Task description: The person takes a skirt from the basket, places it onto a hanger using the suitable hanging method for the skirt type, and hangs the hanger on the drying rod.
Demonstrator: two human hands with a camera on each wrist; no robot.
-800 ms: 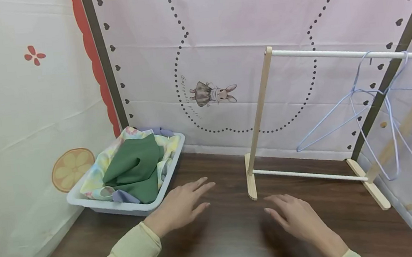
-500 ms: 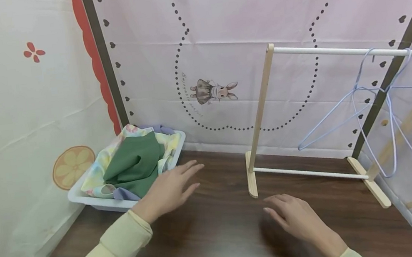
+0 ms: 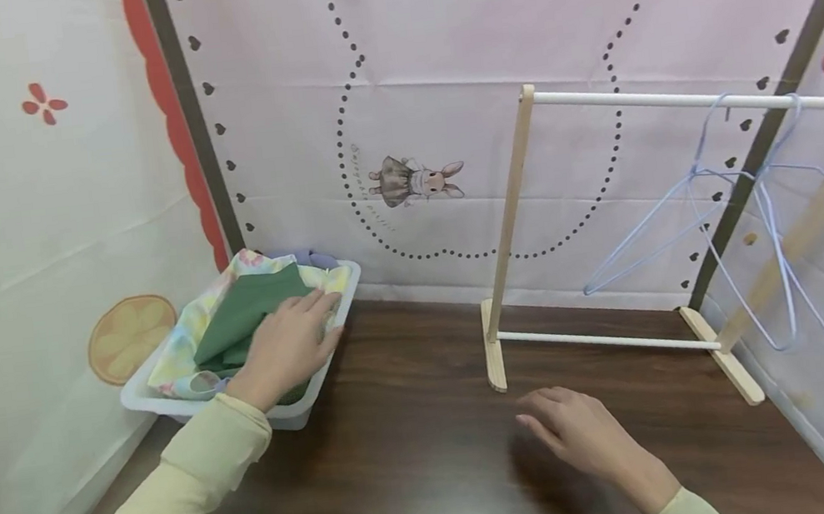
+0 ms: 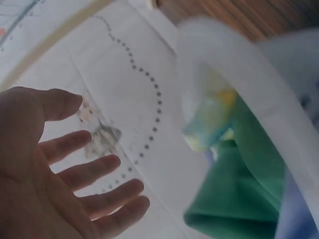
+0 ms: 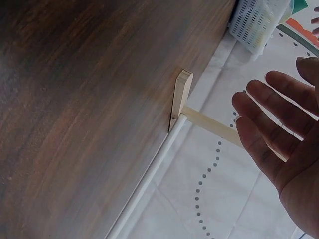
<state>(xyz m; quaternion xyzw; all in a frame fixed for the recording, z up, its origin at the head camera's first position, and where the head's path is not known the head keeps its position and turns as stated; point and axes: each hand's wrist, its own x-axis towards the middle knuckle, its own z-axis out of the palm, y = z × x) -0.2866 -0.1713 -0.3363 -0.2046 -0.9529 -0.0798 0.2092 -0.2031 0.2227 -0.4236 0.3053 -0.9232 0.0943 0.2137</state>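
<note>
In the head view my left hand is over the right side of a white plastic basket, which holds folded cloth. A green cloth lies on top, with a pastel patterned cloth under it and a bit of purple cloth at the back. The left wrist view shows that hand's fingers spread and relaxed, apart from the green fabric. My right hand hovers above the table in front of the rack, holding nothing, its fingers loosely bent in the right wrist view.
A wooden rack with a white top rail stands on the right of the dark wood table. Several light-blue wire hangers hang from the rail. Printed fabric walls enclose the back and sides.
My left hand has moved left and up from beside the basket to over its cloth. The right hand has stayed nearly in place. The head view has shifted slightly.
</note>
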